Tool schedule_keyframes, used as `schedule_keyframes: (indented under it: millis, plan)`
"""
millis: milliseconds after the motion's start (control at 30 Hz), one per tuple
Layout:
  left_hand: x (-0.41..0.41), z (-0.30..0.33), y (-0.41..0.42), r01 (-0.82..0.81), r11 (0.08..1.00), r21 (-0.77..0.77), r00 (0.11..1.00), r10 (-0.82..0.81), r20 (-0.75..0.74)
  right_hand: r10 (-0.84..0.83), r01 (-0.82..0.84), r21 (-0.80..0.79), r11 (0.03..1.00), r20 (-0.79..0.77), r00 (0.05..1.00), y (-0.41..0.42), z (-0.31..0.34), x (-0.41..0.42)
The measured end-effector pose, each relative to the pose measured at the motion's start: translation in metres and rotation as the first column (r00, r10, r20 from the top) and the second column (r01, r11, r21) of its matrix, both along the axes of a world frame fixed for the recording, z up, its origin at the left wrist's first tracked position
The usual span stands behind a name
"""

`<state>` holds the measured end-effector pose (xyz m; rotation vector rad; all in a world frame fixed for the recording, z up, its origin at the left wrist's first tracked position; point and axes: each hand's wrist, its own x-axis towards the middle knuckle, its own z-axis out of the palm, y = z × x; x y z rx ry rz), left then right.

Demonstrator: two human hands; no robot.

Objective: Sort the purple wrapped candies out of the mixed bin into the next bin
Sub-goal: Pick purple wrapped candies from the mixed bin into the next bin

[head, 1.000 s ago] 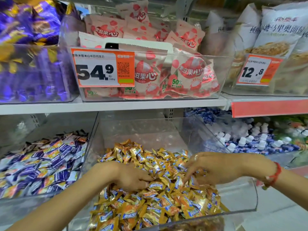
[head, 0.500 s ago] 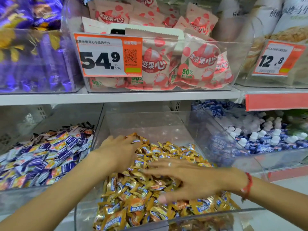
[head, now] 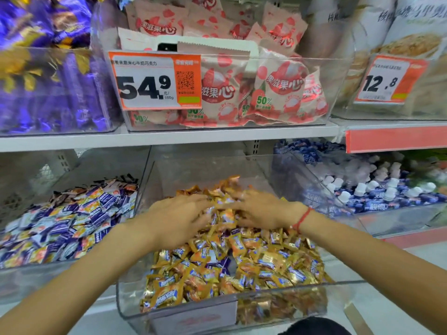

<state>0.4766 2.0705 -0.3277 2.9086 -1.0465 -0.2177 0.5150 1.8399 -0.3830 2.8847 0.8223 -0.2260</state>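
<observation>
Resting palm-down with fingers spread, both hands [head: 219, 210] touch the gold candies [head: 242, 262] in the clear bin [head: 135, 308], gripping nothing

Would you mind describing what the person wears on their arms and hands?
Both forearms are bare, with no sleeves or gloves in view. The right hand has a thin red string bracelet at the wrist. The left hand shows nothing worn; motion blur hides finer detail.
</observation>
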Motion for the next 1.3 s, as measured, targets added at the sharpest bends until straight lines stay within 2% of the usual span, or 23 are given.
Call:
schedule_keyframes:
  millis: [67,133,233,300,367,433,500,600,767,867,1033,1167,1300]
  plan:
    - [-0.02,0.004,0.008,0.041,0.988,-0.15,0.998,-0.034,0.054,-0.1,0.1,0.02,0.995,-0.012,0.995,-0.015,0.019,-0.009]
    - [-0.042,0.008,0.017,0.085,0.967,-0.239,0.996,-0.091,-0.015,-0.115,0.124,0.159,0.98,-0.065,0.991,-0.027,0.036,-0.033]
    - [-0.057,0.003,0.029,0.119,0.962,-0.245,0.981,-0.152,-0.12,-0.089,0.154,0.476,0.866,-0.157,0.984,-0.028,0.055,-0.082]
    - [-0.062,-0.001,0.032,0.13,0.97,-0.207,0.982,-0.155,-0.107,-0.053,0.19,0.548,0.815,-0.256,0.965,-0.023,0.061,-0.115]
    - [-0.067,-0.006,0.033,0.136,0.974,-0.179,0.983,-0.155,-0.1,-0.013,0.173,0.516,0.839,-0.298,0.955,-0.018,0.058,-0.14]
    - [-0.072,-0.012,0.034,0.163,0.972,-0.171,0.982,-0.177,-0.067,0.002,0.085,0.398,0.913,-0.211,0.977,-0.015,0.047,-0.154]
    - [-0.078,-0.017,0.035,0.172,0.973,-0.153,0.985,-0.173,0.007,0.01,0.022,0.316,0.949,-0.099,0.995,-0.015,0.037,-0.157]
    - [-0.077,-0.017,0.036,0.149,0.978,-0.144,0.987,-0.137,0.089,0.01,0.008,0.345,0.939,-0.05,0.999,-0.014,0.038,-0.154]
    - [-0.045,0.007,0.031,0.079,0.981,-0.175,0.983,-0.048,0.178,-0.09,0.049,0.442,0.896,0.072,0.993,-0.015,0.058,-0.119]
    - [-0.029,0.002,0.022,0.057,0.99,-0.133,0.981,-0.03,0.192,-0.151,0.111,0.367,0.924,0.082,0.985,-0.014,0.053,-0.096]
    - [-0.009,-0.036,0.025,0.053,0.994,-0.096,0.96,-0.025,0.279,-0.178,0.133,0.329,0.935,0.108,0.978,-0.006,0.027,-0.079]
    - [-0.002,-0.052,0.032,0.135,0.975,-0.179,0.941,-0.07,0.332,-0.174,0.103,0.386,0.917,0.155,0.972,-0.008,0.013,-0.077]
    - [-0.004,-0.046,0.032,0.131,0.982,-0.138,0.947,-0.083,0.311,-0.154,0.107,0.387,0.916,0.092,0.984,-0.01,0.011,-0.079]
